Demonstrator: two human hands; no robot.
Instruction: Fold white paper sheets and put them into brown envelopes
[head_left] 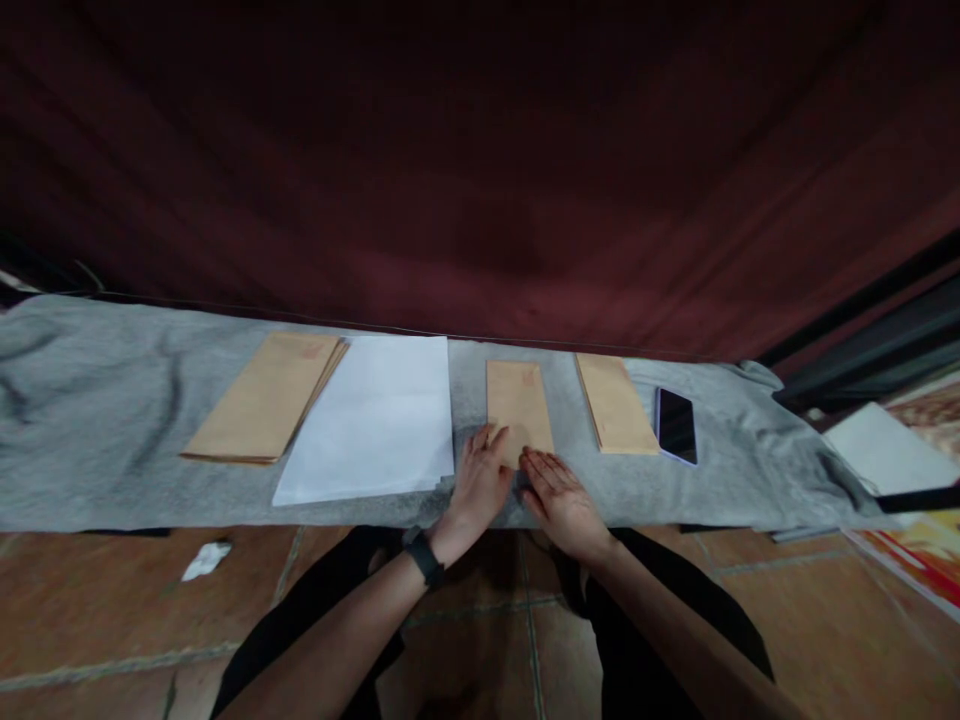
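A brown paper envelope [517, 393] lies upright in front of me on the grey cloth, with a small faint reddish print near its top right. My left hand [481, 475], with a dark watch on the wrist, rests at its lower left edge, fingers reaching onto the paper. At the lower right corner, my right hand [564, 500] lays its outstretched fingers on the envelope, thumb apart. The hands cover parts of the lower edge. Left of them is a stack of white paper sheets [382, 415], touching a pile of brown envelopes [266, 400]. Another brown envelope pile [616, 405] lies to the right.
A phone [676, 426] with a purple edge lies beside the right pile. The grey cloth [135, 400] covers a narrow surface, with a dark red curtain [480, 200] behind. A crumpled white tissue [206, 560] is on the tiled floor. A white flat object [892, 448] stands far right.
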